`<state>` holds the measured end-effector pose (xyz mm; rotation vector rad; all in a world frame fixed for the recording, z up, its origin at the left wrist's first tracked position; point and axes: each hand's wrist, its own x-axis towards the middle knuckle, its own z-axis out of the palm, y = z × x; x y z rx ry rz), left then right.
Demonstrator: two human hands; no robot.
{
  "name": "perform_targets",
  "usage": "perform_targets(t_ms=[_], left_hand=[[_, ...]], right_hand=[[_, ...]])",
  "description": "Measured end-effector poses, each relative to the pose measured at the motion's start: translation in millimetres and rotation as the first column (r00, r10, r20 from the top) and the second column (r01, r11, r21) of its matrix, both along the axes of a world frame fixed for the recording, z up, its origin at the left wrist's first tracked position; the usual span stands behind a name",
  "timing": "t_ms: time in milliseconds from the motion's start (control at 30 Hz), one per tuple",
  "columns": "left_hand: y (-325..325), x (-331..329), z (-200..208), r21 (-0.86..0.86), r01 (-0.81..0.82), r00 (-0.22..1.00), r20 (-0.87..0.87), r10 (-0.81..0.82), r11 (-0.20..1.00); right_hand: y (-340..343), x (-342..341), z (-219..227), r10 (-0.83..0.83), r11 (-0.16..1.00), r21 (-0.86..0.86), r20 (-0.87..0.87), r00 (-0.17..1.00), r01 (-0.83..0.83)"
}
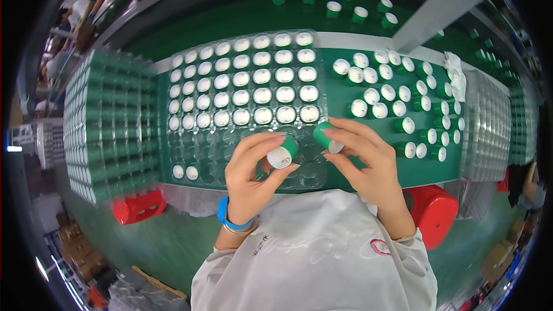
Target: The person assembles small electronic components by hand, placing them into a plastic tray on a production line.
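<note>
Held just above the green worktop (429,175), near its front edge: a short green cylinder with a round white end (283,152), and just beside it a matching green cylinder tipped over (325,136). On the first, white face turned up and toward the front edge, small dark marks near its rim. On the second, green side uppermost, white end slanted down toward the front right corner.

Reaching in over the front edge: bare left hand (249,167), blue band (223,210) at the wrist, and bare right hand (374,167), both angled inward, close together but apart.

Left fingers (259,140) curled, closed on the first cylinder, with thumb at its front side. Right fingers (357,129) longer in reach, closed on the second cylinder, with thumb near its white end.

Underneath: a clear plastic tray with moulded pockets (311,181), filled with white-topped pieces (262,75) in five rear rows, plus two in its front left corner. Toward the worktop's right edge: loose green-and-white cylinders (359,108), scattered.
</note>
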<state>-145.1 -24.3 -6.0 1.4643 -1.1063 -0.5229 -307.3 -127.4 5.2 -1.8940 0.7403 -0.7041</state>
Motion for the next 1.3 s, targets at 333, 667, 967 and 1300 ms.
perform_targets(t_ms=[333, 667, 967, 1300], left_hand=[[68, 60, 3, 0.069, -0.341, 0.916, 0.249, 0.315, 0.937], [101, 162, -11, 0.224, -0.362, 0.877, 0.41, 0.25, 0.905], [88, 179, -7, 0.327, -0.274, 0.914, 0.38, 0.14, 0.904], [85, 182, -21, 0.328, -0.269, 0.873, 0.48, 0.085, 0.906]], right_hand=[[13, 78, 12, 0.301, 0.953, 0.031, 0.029, 0.953, -0.302], [41, 203, -32, 0.604, 0.727, -0.309, -0.136, 0.786, -0.613], [49, 232, -49, 0.505, 0.695, -0.419, -0.294, 0.811, -0.584], [53, 232, -50, 0.454, 0.75, -0.394, -0.275, 0.847, -0.53]])
